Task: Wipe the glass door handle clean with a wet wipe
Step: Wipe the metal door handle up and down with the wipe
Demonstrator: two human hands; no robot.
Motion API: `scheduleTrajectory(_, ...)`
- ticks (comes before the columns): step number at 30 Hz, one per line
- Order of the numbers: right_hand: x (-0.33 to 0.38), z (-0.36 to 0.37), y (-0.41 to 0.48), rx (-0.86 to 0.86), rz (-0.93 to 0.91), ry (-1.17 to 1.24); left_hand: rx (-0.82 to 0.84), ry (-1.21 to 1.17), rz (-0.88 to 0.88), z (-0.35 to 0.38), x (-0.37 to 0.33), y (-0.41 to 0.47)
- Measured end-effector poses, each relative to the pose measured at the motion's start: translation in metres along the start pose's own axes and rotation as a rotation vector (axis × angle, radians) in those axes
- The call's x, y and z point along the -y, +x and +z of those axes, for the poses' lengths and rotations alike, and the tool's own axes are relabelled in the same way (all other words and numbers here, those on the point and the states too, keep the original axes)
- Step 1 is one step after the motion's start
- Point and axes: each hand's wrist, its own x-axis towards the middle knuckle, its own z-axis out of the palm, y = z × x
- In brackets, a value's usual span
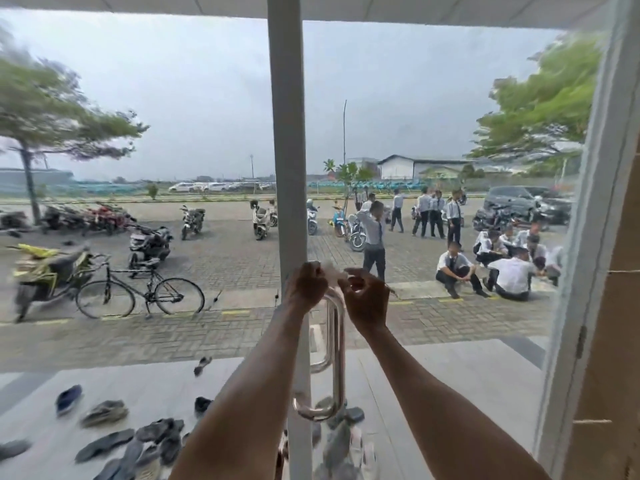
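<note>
Left hand (304, 284), right hand (365, 301) pinching apparent wet wipe (331, 271), top bend of door handle (337, 358)

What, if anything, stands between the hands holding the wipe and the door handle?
Nothing visible. The left hand and right hand pinch the wet wipe right at the top bend of the door handle, whose bar below is bare.

I lose the top of the handle (337, 344) behind the left hand (304, 284) and right hand (363, 299); the wet wipe (331, 271) barely shows.
</note>
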Motion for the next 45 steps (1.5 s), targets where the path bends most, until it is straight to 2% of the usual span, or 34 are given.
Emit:
scheduleTrajectory(3,0.006,0.014,0.000,0.041,0.062,0.056,-0.002,-0.080,-0.097,-0.013,0.015,0.005)
scheduleTrajectory(9,0.006,0.042,0.017,0.103,0.387,0.311,-0.038,-0.518,-0.192,-0.008,0.036,0.009)
scheduleTrajectory(15,-0.001,0.051,0.039,0.252,0.398,0.401,0.029,-0.833,-0.168,-0.006,0.048,0.023)
scheduleTrajectory(20,0.000,0.044,0.051,0.344,0.432,0.493,-0.078,-0.852,-0.236,-0.006,0.060,0.040)
scheduleTrajectory(26,-0.003,0.044,0.059,0.304,0.378,0.418,-0.166,-0.892,-0.287,-0.005,0.071,0.047)
scheduleTrajectory(29,-0.002,0.050,0.061,0.266,0.385,0.414,-0.159,-0.898,-0.299,-0.007,0.071,0.045)
scheduleTrajectory(30,-0.001,0.053,0.061,0.246,0.373,0.384,-0.156,-0.894,-0.291,-0.008,0.071,0.045)
scheduleTrajectory(32,0.001,0.058,0.063,0.240,0.292,0.173,-0.158,-0.887,-0.267,-0.010,0.069,0.043)
scheduleTrajectory(34,0.004,0.059,0.061,0.344,0.195,0.015,-0.157,-0.877,-0.246,-0.012,0.068,0.043)
scheduleTrajectory(37,0.010,0.060,0.059,0.458,0.090,0.025,-0.136,-0.839,-0.241,-0.016,0.066,0.044)
scheduleTrajectory(41,0.008,0.067,0.062,0.377,0.075,0.079,-0.122,-0.811,-0.262,-0.021,0.073,0.042)
scheduleTrajectory(45,0.005,0.074,0.070,0.337,0.123,0.015,-0.146,-0.798,-0.281,-0.023,0.086,0.038)
